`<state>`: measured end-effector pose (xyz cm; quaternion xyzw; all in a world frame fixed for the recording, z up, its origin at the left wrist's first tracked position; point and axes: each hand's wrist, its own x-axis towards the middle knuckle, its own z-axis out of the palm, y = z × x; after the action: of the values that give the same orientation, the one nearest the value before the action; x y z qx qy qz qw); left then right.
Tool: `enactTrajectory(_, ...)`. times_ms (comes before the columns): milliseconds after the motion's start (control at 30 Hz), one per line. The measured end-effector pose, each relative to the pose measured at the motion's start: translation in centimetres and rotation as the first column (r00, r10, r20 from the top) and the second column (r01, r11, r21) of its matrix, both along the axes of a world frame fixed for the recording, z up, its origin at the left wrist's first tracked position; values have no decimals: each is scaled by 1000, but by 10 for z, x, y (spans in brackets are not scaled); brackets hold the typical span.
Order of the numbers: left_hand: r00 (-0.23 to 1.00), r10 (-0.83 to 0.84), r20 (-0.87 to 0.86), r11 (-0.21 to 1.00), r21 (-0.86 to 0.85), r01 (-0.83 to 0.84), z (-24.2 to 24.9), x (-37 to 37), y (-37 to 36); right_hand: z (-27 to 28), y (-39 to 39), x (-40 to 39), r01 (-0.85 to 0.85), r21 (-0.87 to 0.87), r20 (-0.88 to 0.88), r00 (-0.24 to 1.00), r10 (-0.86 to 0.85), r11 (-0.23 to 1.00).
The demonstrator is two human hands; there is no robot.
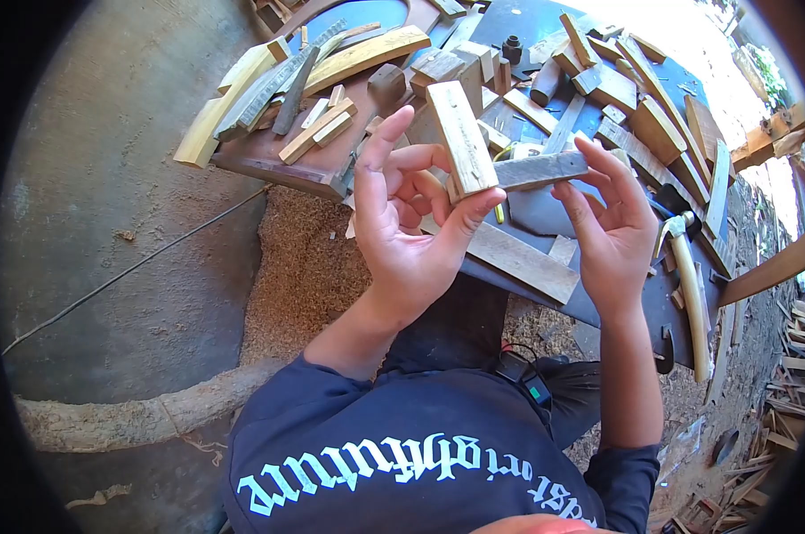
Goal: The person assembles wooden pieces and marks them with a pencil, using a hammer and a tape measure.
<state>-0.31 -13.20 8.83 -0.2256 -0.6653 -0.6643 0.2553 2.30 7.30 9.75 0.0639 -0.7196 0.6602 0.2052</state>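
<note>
My left hand (411, 222) grips a pale wooden block (461, 133) between thumb and fingers, holding it tilted up over the table. The thumb presses at the block's lower end. My right hand (616, 222) pinches the right end of a grey, weathered wood strip (536, 171). The strip's left end meets the pale block near its lower end in this view. Below the hands a flat board (518, 258) lies along the table's near edge.
The table (282, 169) carries many wood offcuts, including a long pale piece (367, 58). A hammer (687, 285) with a wooden handle lies at the right edge. Sawdust (296, 276) covers the floor, and wood scraps (780, 427) pile up at far right.
</note>
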Motion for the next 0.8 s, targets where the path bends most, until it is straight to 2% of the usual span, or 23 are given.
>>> enactTrajectory(200,997,-31,-69,999,-41,28,-1,3,5,3,2,6,-19,-37,18,1000,19,999)
enactTrajectory(300,989,-128,-80,990,51,132,1,2,10,2,0,12,-91,-132,109,988,106,987)
enactTrajectory(400,967,-247,-58,955,158,253,10,8,15,0,-11,18,-211,-322,191,940,281,923)
enactTrajectory(467,942,-332,41,909,280,308,10,13,17,-1,-23,25,-250,-379,222,910,350,891)
enactTrajectory(500,922,-377,87,881,342,328,10,14,18,-4,-26,27,-263,-384,242,896,371,885)
enactTrajectory(567,926,-355,124,918,234,320,12,10,14,-5,-30,31,-285,-353,263,884,387,891)
enactTrajectory(667,909,-355,217,934,132,332,6,3,4,5,-22,31,-275,-72,296,912,283,959)
enactTrajectory(767,855,-457,244,886,213,412,5,2,3,13,-8,28,-191,-156,249,942,226,969)
enactTrajectory(800,875,-446,190,882,261,392,4,4,7,16,-4,28,-188,-176,246,942,228,966)
